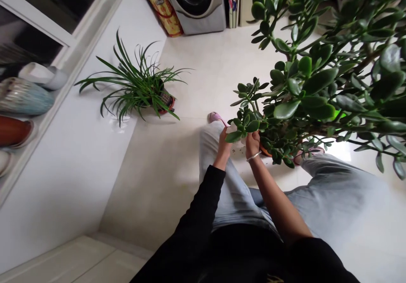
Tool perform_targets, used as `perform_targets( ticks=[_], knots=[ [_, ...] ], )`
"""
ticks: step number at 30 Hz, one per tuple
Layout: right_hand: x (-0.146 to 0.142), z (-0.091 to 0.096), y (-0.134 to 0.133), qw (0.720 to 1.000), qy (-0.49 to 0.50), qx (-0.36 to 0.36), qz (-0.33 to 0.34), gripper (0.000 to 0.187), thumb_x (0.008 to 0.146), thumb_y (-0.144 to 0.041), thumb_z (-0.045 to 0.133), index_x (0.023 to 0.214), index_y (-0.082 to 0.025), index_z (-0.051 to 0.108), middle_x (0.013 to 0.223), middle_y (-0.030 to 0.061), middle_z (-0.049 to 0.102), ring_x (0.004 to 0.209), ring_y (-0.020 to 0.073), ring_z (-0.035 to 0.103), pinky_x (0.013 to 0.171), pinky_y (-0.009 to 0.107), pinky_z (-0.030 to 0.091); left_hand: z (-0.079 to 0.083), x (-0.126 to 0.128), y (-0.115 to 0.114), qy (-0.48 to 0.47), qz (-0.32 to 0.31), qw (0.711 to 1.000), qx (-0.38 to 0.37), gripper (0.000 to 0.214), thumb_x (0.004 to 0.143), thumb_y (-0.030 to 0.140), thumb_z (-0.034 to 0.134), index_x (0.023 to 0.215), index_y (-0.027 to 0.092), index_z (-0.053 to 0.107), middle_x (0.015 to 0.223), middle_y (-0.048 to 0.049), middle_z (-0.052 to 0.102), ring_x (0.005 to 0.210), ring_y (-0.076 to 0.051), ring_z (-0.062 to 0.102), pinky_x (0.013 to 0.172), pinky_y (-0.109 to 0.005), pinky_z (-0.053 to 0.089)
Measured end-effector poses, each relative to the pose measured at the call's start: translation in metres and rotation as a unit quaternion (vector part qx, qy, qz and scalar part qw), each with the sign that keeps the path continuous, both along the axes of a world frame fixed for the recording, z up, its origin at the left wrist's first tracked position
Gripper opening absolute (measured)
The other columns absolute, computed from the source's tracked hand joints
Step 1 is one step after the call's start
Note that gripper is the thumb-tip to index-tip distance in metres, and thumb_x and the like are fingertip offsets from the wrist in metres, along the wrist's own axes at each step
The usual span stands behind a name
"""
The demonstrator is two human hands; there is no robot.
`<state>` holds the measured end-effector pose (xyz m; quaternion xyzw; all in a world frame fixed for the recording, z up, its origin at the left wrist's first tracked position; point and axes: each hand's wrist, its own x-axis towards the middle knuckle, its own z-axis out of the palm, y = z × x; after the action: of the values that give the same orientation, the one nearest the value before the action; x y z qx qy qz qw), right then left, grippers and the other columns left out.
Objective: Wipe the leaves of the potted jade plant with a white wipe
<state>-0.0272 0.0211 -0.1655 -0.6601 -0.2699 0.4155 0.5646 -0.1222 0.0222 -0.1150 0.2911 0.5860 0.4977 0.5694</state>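
Note:
A large jade plant (pixel 317 80) with thick glossy leaves fills the upper right. My left hand (pixel 223 142) is at a low leafy branch (pixel 245 124) on the plant's near left side, and the leaves hide most of its fingers. Something pale (pixel 232 128), perhaps a tissue or cloth, shows among the leaves beside that hand. My right hand (pixel 253 142), with a bracelet on the wrist, is closed just under the same leaves; whatever it grips is hidden. An orange-brown pot rim (pixel 265 148) peeks out below the foliage, right of my right hand.
A potted plant with long narrow leaves (pixel 142 84) stands on the floor by the white wall. Several pots, one of them blue-glazed (pixel 27 96), lie on the window ledge. A washing machine (pixel 198 8) and a red-yellow bag (pixel 161 8) are at the back. Dark specks dot the floor by my hands.

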Motion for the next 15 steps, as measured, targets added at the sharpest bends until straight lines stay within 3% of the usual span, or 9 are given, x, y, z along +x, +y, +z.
perform_targets(
  ticks=[5,9,15],
  knots=[
    [-0.002,0.004,0.014,0.999,-0.014,-0.02,0.04,0.03,0.078,-0.046,0.058,0.061,-0.023,0.051,0.055,-0.0022,0.05,0.063,0.0157,0.054,0.059,0.028,0.049,-0.005,0.015,0.006,-0.021,-0.008,1.0,-0.006,0.016,0.073,0.016,0.08,0.074,0.02,0.065,0.06,0.0048,0.059,0.062,-0.012,0.056,0.062,-0.025,0.043],
    [0.008,0.004,0.017,0.997,-0.038,-0.028,0.054,0.028,0.075,-0.041,0.061,0.059,-0.023,0.048,0.053,-0.0029,0.048,0.062,0.0145,0.053,0.058,0.027,0.047,-0.011,0.024,0.006,-0.034,0.006,0.999,-0.007,0.017,0.071,0.009,0.075,0.068,0.02,0.062,0.06,0.0052,0.059,0.059,-0.01,0.052,0.059,-0.024,0.04],
    [0.023,-0.005,0.013,0.995,-0.064,-0.031,0.074,0.029,0.074,-0.05,0.065,0.067,-0.023,0.058,0.059,-0.001,0.056,0.069,0.0197,0.061,0.059,0.029,0.051,-0.014,0.033,-0.005,-0.06,0.038,0.997,-0.025,0.017,0.076,0.013,0.072,0.066,0.019,0.06,0.059,0.0059,0.056,0.054,-0.008,0.047,0.055,-0.023,0.037]
  ],
)
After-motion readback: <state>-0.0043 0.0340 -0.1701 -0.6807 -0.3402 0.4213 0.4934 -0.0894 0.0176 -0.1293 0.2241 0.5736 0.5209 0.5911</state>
